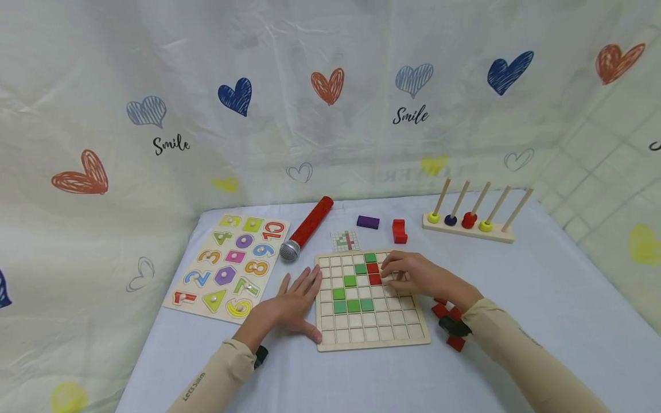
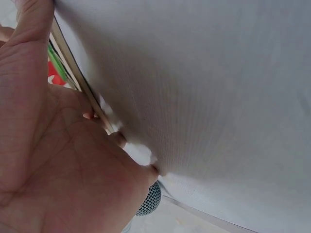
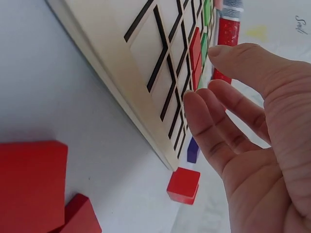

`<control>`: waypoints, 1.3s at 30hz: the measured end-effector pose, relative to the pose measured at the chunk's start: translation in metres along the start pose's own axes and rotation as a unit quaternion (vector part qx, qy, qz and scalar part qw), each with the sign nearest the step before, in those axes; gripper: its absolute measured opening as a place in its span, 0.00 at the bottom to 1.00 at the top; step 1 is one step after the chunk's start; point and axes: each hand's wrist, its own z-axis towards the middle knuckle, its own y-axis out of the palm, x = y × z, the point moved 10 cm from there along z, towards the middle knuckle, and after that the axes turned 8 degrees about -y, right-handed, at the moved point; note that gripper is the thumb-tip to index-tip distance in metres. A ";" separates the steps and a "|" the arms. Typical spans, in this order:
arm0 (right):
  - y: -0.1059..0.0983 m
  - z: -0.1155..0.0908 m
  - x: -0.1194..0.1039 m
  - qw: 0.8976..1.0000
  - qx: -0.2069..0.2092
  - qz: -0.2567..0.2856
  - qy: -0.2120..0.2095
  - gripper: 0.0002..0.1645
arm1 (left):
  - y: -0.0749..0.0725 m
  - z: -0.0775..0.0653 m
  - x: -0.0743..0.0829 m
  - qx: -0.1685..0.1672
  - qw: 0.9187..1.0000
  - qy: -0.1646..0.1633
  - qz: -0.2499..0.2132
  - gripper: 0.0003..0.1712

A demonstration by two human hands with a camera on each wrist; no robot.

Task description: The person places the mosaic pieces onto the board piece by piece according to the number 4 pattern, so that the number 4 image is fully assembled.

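Note:
A wooden grid board [image 1: 372,334] lies on the white cloth, with several green tiles [image 1: 353,306] and two red tiles [image 1: 374,279] set in its squares. My left hand [image 1: 294,307] rests at the board's left edge, fingers spread and straight, the thumb by the lower corner. Over the right part of the grid hovers my right hand [image 1: 420,275], fingers loosely bent. In the right wrist view its thumb [image 3: 221,51] and fingertips are apart, with no tile between them. Loose red tiles [image 1: 456,343] lie beneath the right wrist. Behind the board is a small pattern card [image 1: 345,241].
A number-and-shape puzzle board [image 1: 240,273] lies to the left. A red microphone [image 1: 311,222], a purple block [image 1: 368,222] and a notched red block [image 1: 399,231] sit behind the grid. At the back right stands a peg stand [image 1: 498,234] with coloured rings. A heart-printed curtain [image 1: 279,137] hangs behind.

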 end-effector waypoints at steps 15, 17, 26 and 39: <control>-0.011 -0.031 0.009 1.000 0.021 0.010 0.013 0.10 | -0.002 -0.002 0.005 -0.007 1.000 0.008 -0.001 0.86; -0.013 -0.037 0.011 1.000 0.023 0.005 0.019 0.10 | -0.001 0.000 0.004 -0.007 1.000 0.003 -0.002 0.86; -0.016 -0.068 0.023 0.997 0.020 -0.022 0.076 0.07 | -0.003 -0.005 0.009 -0.015 1.000 0.004 0.001 0.84; -0.018 -0.097 0.025 0.991 0.002 -0.044 0.123 0.13 | -0.002 -0.002 0.004 -0.014 1.000 0.000 0.005 0.86</control>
